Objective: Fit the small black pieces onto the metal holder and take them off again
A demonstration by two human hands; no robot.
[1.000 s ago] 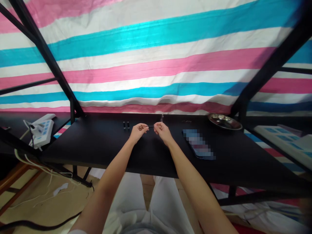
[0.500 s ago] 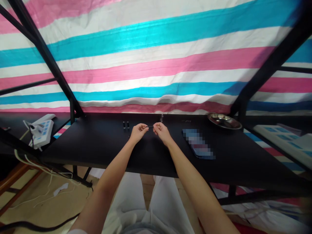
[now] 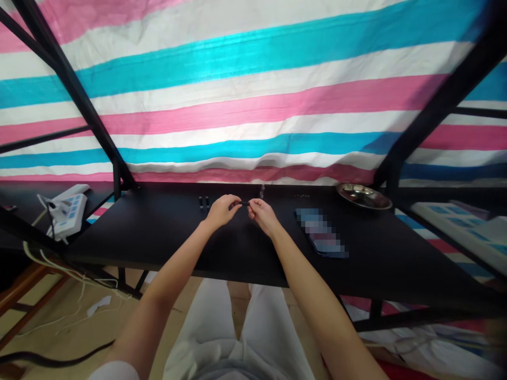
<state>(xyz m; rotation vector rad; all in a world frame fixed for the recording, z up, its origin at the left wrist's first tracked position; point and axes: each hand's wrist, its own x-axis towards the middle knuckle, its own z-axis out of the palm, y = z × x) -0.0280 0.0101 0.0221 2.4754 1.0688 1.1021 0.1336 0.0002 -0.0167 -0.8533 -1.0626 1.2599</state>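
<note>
A small dark rod-like piece (image 3: 244, 203) spans the gap between my two hands, just above the black table (image 3: 166, 232). My left hand (image 3: 223, 209) pinches its left end between thumb and fingertips. At the other end, the closed fingers of my right hand (image 3: 261, 215) grip it. What kind of piece it is, I cannot make out. Two short dark cylinders (image 3: 204, 202) stand left of my left hand. Behind my right hand lies a row of small clear pieces (image 3: 262, 191), too tiny to name.
A phone-like object with a blurred-out surface (image 3: 321, 232) lies to the right. Behind it are several tiny bits (image 3: 302, 196) and a round metal dish (image 3: 364, 196). A power strip (image 3: 70, 216) with cables sits on the left table. Black frame posts (image 3: 95, 116) slant up at both sides.
My left hand has turned over so its back faces up more, its forearm shifting left. The right hand has barely moved, and the dark piece stays between both hands.
</note>
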